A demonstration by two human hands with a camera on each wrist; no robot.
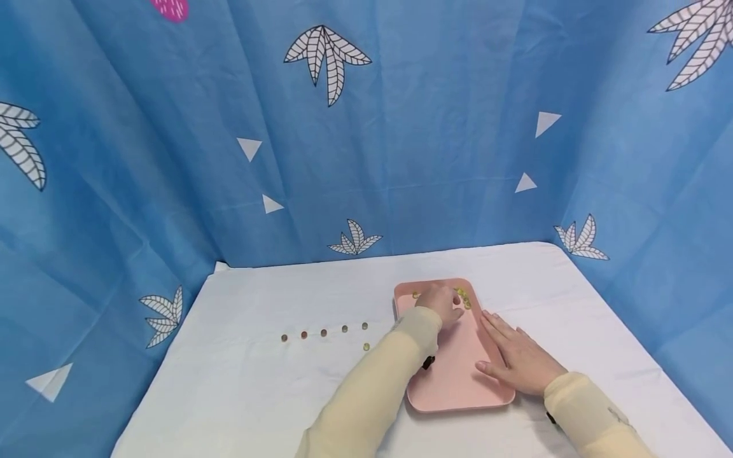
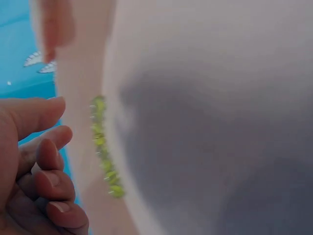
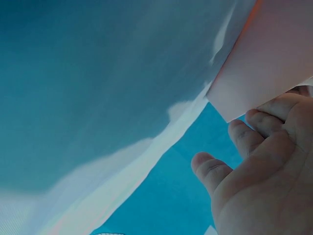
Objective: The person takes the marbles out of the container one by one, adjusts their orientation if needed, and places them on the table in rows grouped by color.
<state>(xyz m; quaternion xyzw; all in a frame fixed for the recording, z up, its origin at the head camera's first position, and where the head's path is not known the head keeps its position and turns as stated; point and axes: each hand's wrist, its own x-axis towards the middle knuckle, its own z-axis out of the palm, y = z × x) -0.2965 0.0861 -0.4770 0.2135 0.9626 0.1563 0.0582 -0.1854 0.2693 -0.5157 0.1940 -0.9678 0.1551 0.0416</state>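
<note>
A pink tray (image 1: 452, 381) lies on the white table. My left hand (image 1: 439, 301) is over its far end, fingers loosely curled. In the left wrist view, the left hand (image 2: 36, 166) shows a gap between its fingertips, and nothing is seen in it. Beside it, a line of small yellow-green beads (image 2: 99, 139) follows the tray wall; they also show as beads (image 1: 464, 298) in the far right corner. My right hand (image 1: 518, 359) rests against the tray's right side with its fingers mostly straight. In the right wrist view, the right hand (image 3: 274, 161) touches the tray's outer wall (image 3: 264, 63).
Left of the tray, several small dark and reddish beads (image 1: 324, 333) form a row on the white tablecloth (image 1: 240, 381). One yellowish bead (image 1: 366, 346) lies in front of the row's right end. A blue patterned curtain (image 1: 401, 159) stands behind the table.
</note>
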